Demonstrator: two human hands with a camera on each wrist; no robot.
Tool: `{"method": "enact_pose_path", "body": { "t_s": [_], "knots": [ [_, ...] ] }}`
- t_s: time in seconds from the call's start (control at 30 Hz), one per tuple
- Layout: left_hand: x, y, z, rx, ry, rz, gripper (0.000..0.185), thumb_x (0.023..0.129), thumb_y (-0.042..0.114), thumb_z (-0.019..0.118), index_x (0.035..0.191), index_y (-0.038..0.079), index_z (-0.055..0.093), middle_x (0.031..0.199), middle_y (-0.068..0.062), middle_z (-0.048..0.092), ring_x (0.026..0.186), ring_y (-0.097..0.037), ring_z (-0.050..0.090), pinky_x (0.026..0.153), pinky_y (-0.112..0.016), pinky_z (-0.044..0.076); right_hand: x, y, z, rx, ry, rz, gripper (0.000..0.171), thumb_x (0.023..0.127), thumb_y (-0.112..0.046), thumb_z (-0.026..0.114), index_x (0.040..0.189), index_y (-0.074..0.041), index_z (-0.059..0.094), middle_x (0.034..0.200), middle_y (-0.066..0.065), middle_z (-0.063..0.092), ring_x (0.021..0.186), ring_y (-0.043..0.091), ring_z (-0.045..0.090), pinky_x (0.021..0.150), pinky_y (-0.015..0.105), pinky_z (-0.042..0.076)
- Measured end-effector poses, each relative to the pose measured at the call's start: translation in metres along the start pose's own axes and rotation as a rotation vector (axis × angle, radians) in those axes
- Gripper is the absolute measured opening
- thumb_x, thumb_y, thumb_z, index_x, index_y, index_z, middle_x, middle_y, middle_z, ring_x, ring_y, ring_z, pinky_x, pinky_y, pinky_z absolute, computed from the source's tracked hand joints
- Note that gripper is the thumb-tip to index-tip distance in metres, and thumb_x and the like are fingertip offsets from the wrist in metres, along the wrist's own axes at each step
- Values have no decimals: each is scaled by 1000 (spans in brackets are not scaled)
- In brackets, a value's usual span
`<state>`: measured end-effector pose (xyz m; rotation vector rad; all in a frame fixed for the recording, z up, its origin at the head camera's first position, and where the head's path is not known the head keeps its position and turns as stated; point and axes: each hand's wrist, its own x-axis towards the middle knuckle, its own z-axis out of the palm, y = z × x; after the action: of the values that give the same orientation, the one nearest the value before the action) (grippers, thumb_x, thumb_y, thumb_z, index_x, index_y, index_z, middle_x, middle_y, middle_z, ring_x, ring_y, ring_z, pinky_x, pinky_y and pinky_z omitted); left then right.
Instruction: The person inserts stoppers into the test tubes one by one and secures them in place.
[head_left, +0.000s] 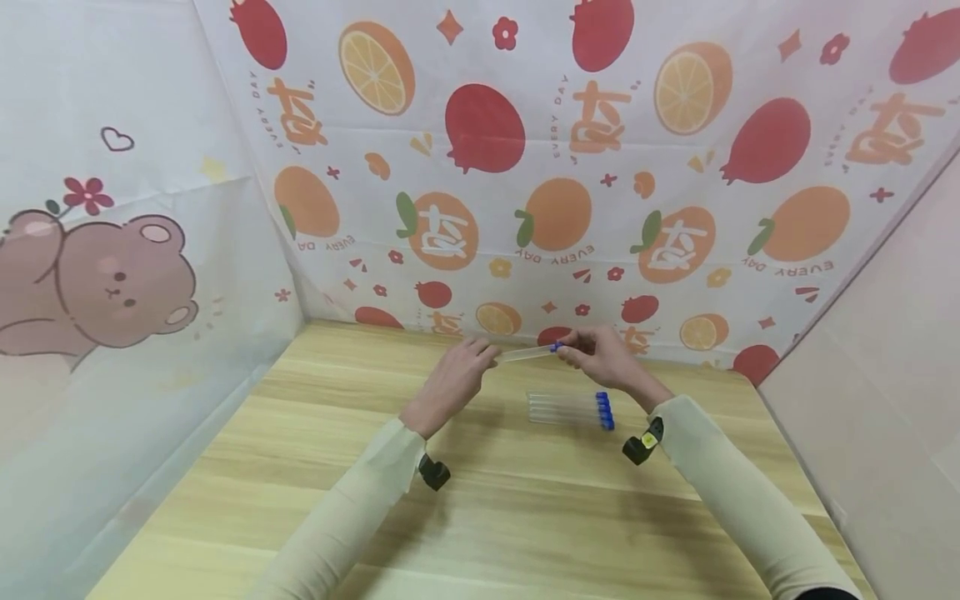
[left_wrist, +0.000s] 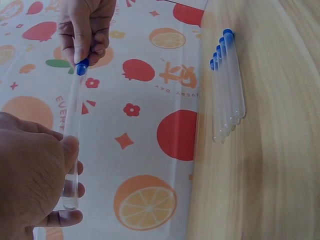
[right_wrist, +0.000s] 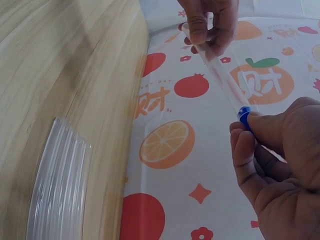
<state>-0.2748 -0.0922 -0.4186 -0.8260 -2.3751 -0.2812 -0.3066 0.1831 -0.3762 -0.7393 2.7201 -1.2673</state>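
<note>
A person in pale, smooth long sleeves held one clear test tube (head_left: 527, 354) level above the far edge of a wooden table (head_left: 480, 508). The left hand (head_left: 452, 379) pinched the tube's rounded, closed end between thumb and curled fingertips (left_wrist: 70, 190). The right hand (head_left: 600, 357) pinched the small blue cap (head_left: 557, 347) at the other end, fingers curled round it. The tube was a slim, straight, see-through cylinder with a glossy surface, and the printed backdrop showed through its wall. It hung in the air between the two hands, not touching the table.

Just below the right hand, a row of four more capped tubes (head_left: 570, 409) lay flat on the table, side by side and touching, their blue caps (head_left: 603, 410) all at the right. In the right wrist view only their clear rounded ends showed, like ribbed glass.

The table had a light wood grain with long pale streaks and a matt finish. Thin, slightly creased sheeting (head_left: 600, 167) printed with oranges, red pomegranates and small flowers covered the wall behind; a sheet with a brown cartoon bear (head_left: 97, 283) hung at the left. A small black camera (head_left: 641, 446) sat on the right wrist
</note>
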Motion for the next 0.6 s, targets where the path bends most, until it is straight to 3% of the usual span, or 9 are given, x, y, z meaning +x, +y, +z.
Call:
{"method": "enact_pose_path", "body": {
  "t_s": [0.23, 0.6],
  "knots": [
    [-2, 2, 0, 53, -19, 22, 13, 94, 7, 67, 107, 8, 69, 100, -6, 74, 89, -23, 67, 76, -30, 58, -1, 4, 2, 46, 25, -10, 15, 99, -22, 67, 98, -9, 75, 90, 9, 74, 72, 18, 63, 59, 24, 53],
    [-4, 5, -3, 94, -9, 36, 13, 92, 5, 69, 105, 9, 68, 96, -5, 73, 82, -20, 63, 68, -28, 56, -3, 8, 4, 101, -26, -64, 11, 97, -16, 69, 91, -8, 74, 83, 9, 69, 65, 13, 53, 56, 21, 45]
  ]
}}
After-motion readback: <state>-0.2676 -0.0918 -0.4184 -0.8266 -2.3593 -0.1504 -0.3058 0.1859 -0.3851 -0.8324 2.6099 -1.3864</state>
